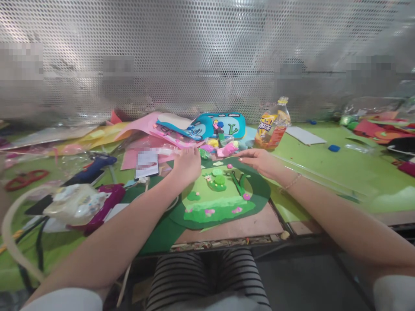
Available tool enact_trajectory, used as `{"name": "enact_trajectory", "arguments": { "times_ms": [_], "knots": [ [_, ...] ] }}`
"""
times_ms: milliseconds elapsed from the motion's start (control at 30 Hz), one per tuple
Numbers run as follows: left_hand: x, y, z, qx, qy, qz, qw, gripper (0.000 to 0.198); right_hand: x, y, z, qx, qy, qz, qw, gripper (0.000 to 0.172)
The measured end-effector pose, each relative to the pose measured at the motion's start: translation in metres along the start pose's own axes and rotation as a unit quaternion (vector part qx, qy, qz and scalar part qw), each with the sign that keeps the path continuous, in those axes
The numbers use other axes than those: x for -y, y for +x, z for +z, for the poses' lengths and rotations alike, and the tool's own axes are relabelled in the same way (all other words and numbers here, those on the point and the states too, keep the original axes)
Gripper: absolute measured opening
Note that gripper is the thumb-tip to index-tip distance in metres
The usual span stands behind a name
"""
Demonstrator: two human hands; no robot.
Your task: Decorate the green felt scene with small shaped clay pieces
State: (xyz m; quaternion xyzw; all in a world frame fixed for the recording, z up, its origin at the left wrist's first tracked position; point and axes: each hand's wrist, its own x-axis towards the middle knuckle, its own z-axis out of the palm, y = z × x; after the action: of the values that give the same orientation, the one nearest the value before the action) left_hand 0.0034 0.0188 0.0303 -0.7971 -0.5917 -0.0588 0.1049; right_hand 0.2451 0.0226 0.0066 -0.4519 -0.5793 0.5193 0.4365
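A dark green craft board (263,190) lies in front of me, carrying a lighter green clay scene (194,199). On it are a green clay snail (220,180), a vine-like green sprig (239,185) and pink clay flowers (210,212). My left hand (189,164) is at the board's far left edge, its fingers curled together; what they pinch, if anything, is hidden. Just beyond its fingertips sits a bag of green clay (204,153). Over the board's far right edge, my right hand (257,161) reaches inward with fingers stretched out and nothing visible in them.
Pink clay (228,149) and blue clay-decorated boards (238,125) lie behind the board. A drink bottle (273,123) stands at the back right. Leftward are a phone (147,164), a blue glue gun (94,168), red scissors (26,179) and a plastic bag (78,204). A perforated metal panel (207,56) closes the back.
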Motion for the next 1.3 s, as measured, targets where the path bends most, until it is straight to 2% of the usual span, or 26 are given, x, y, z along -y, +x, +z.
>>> {"name": "enact_trajectory", "arguments": {
  "times_ms": [100, 167, 233, 267, 300, 333, 400, 500, 567, 633, 700, 867, 1000, 1167, 1300],
  "knots": [
    [-0.015, -0.01, -0.014, -0.005, 0.007, 0.059, 0.998, 0.036, 0.0, 0.0, -0.001, -0.029, -0.073, -0.026, 0.997, 0.018],
    [-0.034, -0.028, -0.028, 0.001, 0.005, 0.123, 0.992, 0.033, -0.002, 0.001, -0.001, -0.034, -0.085, -0.04, 0.995, 0.014],
    [-0.058, -0.054, -0.041, 0.025, -0.005, 0.214, 0.977, 0.024, -0.003, 0.002, -0.001, -0.024, -0.052, -0.027, 0.998, 0.011],
    [-0.071, -0.068, -0.044, 0.04, -0.017, 0.279, 0.959, 0.018, -0.003, 0.003, -0.001, -0.021, -0.032, -0.013, 0.999, 0.01],
    [-0.083, -0.082, -0.044, 0.037, -0.037, 0.37, 0.927, 0.019, -0.003, 0.003, -0.001, -0.021, -0.014, 0.003, 1.0, 0.008],
    [-0.094, -0.093, -0.041, 0.033, -0.068, 0.417, 0.906, 0.028, -0.004, 0.004, -0.001, -0.02, 0.002, 0.017, 1.0, 0.009],
    [-0.109, -0.109, -0.026, -0.012, -0.107, 0.457, 0.883, 0.048, -0.004, 0.004, -0.001, -0.014, 0.038, 0.036, 0.999, 0.014],
    [-0.116, -0.113, 0.002, -0.07, -0.094, 0.45, 0.885, 0.063, -0.005, 0.005, -0.002, 0.019, 0.08, 0.053, 0.995, 0.021],
    [-0.113, -0.108, 0.016, -0.062, -0.097, 0.448, 0.887, 0.066, -0.004, 0.003, -0.003, 0.041, 0.083, 0.065, 0.994, 0.02],
    [-0.11, -0.105, 0.022, -0.051, -0.107, 0.456, 0.882, 0.065, -0.002, 0.001, -0.003, 0.038, 0.069, 0.074, 0.994, 0.012],
    [-0.108, -0.103, 0.022, -0.046, -0.113, 0.458, 0.881, 0.061, 0.001, -0.002, -0.001, 0.014, 0.051, 0.08, 0.995, 0.005],
    [-0.108, -0.106, 0.019, -0.039, -0.122, 0.452, 0.883, 0.058, 0.006, -0.008, 0.004, 0.01, 0.003, 0.084, 0.996, 0.026],
    [-0.107, -0.106, 0.022, -0.039, -0.123, 0.452, 0.883, 0.058, 0.007, -0.009, 0.002, 0.031, 0.014, 0.116, 0.993, 0.017],
    [-0.106, -0.107, 0.024, -0.045, -0.126, 0.45, 0.883, 0.055, 0.007, -0.007, 0.0, 0.074, 0.055, 0.132, 0.987, 0.016],
    [-0.105, -0.107, 0.024, -0.049, -0.121, 0.446, 0.885, 0.051, 0.006, -0.007, 0.0, 0.045, 0.03, 0.145, 0.988, 0.015]
  ]
}}
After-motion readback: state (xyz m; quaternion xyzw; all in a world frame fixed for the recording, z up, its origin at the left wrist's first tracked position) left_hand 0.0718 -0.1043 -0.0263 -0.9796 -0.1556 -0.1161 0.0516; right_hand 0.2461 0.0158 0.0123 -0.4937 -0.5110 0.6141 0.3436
